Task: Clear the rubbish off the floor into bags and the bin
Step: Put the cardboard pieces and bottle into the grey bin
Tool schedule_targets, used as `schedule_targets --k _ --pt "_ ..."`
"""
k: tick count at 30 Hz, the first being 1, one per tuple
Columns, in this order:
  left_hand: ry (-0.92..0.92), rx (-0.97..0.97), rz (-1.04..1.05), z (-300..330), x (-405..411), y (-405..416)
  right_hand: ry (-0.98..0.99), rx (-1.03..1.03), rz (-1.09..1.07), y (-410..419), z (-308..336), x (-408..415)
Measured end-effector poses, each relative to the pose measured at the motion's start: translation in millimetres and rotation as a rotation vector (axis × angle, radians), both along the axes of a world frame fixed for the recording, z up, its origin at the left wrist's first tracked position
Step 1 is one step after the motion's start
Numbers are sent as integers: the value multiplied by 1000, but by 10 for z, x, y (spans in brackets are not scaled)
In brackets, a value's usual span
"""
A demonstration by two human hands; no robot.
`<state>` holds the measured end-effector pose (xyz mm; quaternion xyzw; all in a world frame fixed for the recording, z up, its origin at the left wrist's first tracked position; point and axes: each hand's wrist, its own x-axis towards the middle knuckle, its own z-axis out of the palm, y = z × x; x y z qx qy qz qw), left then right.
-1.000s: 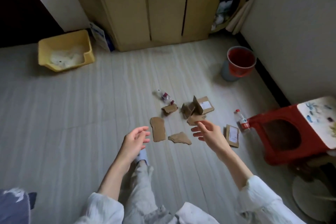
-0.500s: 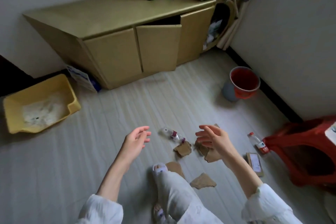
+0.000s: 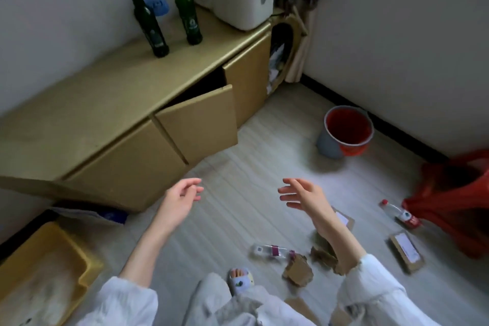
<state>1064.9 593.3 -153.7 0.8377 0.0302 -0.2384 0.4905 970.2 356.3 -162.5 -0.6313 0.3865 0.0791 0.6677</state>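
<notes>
Fingers (image 3: 287,194) of both hands, left hand (image 3: 182,197) and right hand (image 3: 304,197), spread loosely, holding nothing, raised over bare floor (image 3: 238,219), probably for balance. Cardboard scraps (image 3: 297,270) and a small bottle (image 3: 267,250) lie below and nearer; second bottle (image 3: 399,213) farther right; bin (image 3: 346,131) well beyond.

Beside the glossy red plastic bin (image 3: 348,131): matt wood-grain floor (image 3: 254,156), torn rough cardboard (image 3: 297,270), clear plastic bottle (image 3: 398,213). Behind it, glossy green glass bottles (image 3: 189,12).
</notes>
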Motion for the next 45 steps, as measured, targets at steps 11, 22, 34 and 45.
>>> schedule_targets --k 11,22,34,45 --pt "262 -17 -421 -512 1686 -1573 101 25 -493 -702 -280 1018" --pt "258 102 -867 -820 2525 -3643 133 50 -856 -1675 -475 1356" --pt "246 196 -1100 -2770 2259 -5193 216 28 -908 -3114 -2508 1380" --pt "-475 258 -1197 -5404 2797 -6706 220 -207 -930 -4437 -5346 1693"
